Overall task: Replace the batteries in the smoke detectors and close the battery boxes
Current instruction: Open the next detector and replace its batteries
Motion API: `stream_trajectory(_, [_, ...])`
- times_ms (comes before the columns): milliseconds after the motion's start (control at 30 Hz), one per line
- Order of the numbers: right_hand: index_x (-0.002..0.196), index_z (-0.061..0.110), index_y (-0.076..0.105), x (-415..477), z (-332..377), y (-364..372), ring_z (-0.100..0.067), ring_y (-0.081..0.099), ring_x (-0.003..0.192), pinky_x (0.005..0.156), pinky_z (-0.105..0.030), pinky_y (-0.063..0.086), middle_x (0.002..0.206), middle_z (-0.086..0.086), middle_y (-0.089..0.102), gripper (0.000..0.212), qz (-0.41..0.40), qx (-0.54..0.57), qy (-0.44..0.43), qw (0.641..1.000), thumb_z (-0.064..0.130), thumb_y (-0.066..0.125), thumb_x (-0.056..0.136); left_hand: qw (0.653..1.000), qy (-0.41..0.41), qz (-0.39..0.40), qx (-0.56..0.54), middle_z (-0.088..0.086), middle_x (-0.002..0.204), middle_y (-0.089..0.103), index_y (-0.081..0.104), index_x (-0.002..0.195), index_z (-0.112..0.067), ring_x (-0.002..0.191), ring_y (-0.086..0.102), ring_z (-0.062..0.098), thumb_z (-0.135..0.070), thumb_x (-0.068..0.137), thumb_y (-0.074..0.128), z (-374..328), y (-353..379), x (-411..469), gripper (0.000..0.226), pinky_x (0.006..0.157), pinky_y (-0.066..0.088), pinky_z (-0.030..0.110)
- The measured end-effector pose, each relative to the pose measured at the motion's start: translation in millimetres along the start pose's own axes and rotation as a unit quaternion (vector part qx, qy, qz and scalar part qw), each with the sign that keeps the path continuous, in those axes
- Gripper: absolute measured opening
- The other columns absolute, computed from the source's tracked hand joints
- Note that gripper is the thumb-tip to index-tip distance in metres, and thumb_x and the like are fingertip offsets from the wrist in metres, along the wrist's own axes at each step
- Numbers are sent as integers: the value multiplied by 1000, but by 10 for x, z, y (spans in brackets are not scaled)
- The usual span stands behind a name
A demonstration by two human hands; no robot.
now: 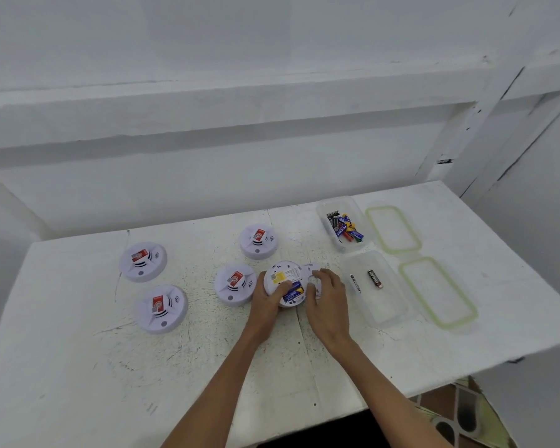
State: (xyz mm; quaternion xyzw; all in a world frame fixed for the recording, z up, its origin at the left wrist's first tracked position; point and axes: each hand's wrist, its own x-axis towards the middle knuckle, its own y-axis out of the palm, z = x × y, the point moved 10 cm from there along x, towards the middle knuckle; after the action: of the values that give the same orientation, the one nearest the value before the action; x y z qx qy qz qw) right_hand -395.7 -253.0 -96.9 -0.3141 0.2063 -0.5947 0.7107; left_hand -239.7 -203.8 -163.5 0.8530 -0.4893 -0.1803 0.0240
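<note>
On the counter (pixel 207 367) the left hand (pixel 267 302) grips the upturned smoke detector (pixel 283 275) to steady it while the right hand (pixel 328 303) clasps its other side, thumb apparently seating the blue batteries (pixel 294 291)

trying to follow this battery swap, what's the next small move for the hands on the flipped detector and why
Probably the left hand should push the blue batteries fully down with its thumb. The flipped detector has its bay open with the batteries showing, and the right hand holds the loose cover just beside it, so seating them looks due before closing.
</note>
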Motion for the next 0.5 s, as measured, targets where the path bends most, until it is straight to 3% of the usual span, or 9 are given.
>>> stream_trajectory(133, [126,14,62,-3,14,2,-16,41,124,97,-24,40,136,0,55,32,-5,11,2,1000,30,48,102,1000,1,-7,1,10,128,68,57,130,-20,117,68,26,-17,98,69,-1,-14,0,35,96,60,50])
stream_trajectory(267, [116,16,68,-3,17,-8,-16,39,111,85,-22,35,123,0,60,27,-11,-14,-2,1000,31,54,100,1000,7,-12,4,8,128,70,57,133,-19,115,70,24,-20,99,67,-23,-9,-18,35,95,61,48])
stream_trajectory(367, [116,19,67,-6,-2,-8,-15,40,104,80,-23,36,113,1,62,25,-10,-19,3,1000,33,56,98,1000,18,-15,3,7,127,70,58,132,-19,113,70,20,-20,100,66,-66,1,-40,33,90,62,36])
stream_trajectory(500, [116,25,64,-6,-39,61,-11,58,98,77,-27,53,105,7,67,23,14,43,11,999,36,54,98,999,39,-21,17,4,130,69,56,135,-22,115,69,16,-24,101,64,-111,6,-74,35,85,60,26])
